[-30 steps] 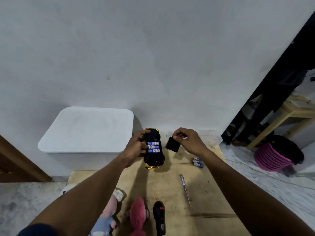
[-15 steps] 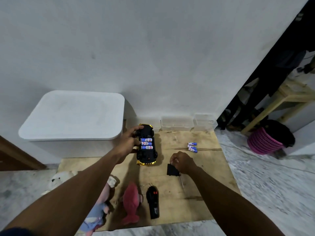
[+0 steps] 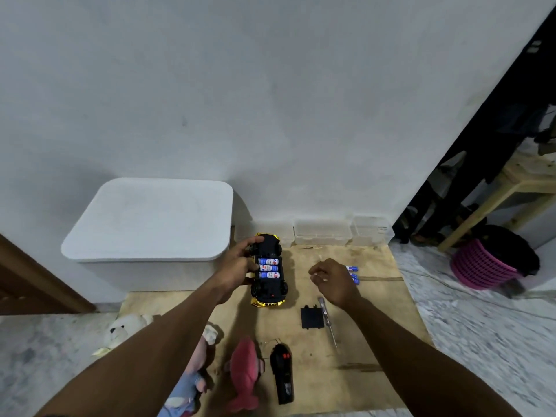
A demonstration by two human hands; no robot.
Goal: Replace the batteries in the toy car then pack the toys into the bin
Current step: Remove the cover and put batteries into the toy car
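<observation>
Gripping the upturned toy car [image 3: 268, 270], left hand [image 3: 237, 267] steadies it.

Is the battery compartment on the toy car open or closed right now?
Open. The toy car lies underside up with three batteries exposed, and the black cover lies apart on the board.

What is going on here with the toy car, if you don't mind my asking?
A person is changing the car's batteries. The left hand steadies the car, which lies upside down on a board with three batteries showing in its open compartment. The right hand is empty, hovering beside loose batteries. The cover and a screwdriver lie on the board. The bin is closed, and the soft toys and the remote are unpacked.
</observation>
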